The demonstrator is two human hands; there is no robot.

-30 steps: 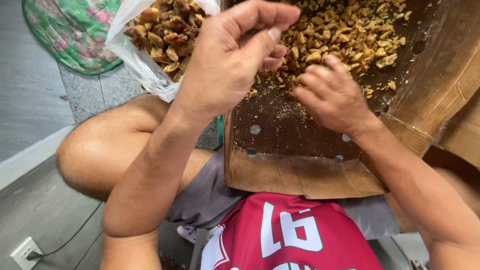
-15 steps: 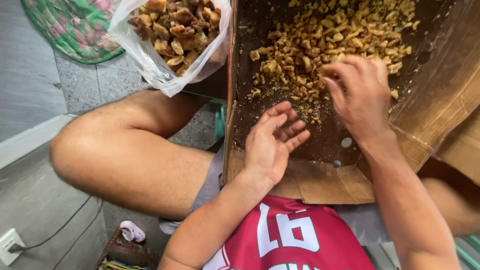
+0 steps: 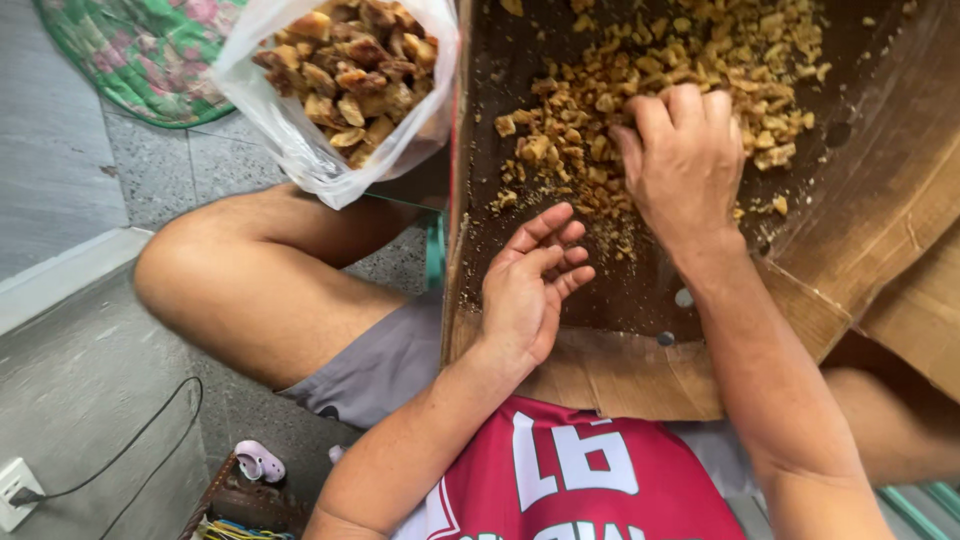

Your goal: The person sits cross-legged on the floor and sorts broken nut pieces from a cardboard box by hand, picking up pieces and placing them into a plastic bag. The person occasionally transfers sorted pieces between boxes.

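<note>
On your lap: a cardboard box (image 3: 860, 250) lies open, its dark stained floor carrying a heap of small golden-brown fried pieces (image 3: 640, 90) toward the far end.
Right hand: your right hand (image 3: 685, 160) rests palm down on the near edge of that heap, fingers curled into the pieces; you cannot tell from this view whether anything is caught under them.
Left hand: your left hand (image 3: 530, 285) lies palm up on the bare box floor just short of the heap, fingers loosely spread and cupped, holding nothing.
Bag: a clear plastic bag (image 3: 330, 150) sits just beside the box's left wall, above your left knee, filled with larger, darker brown chunks (image 3: 345, 65).
Floor: a floral cushion (image 3: 150, 50) lies at far left; a white wall socket (image 3: 18, 490) with a black cable sits low left.
</note>
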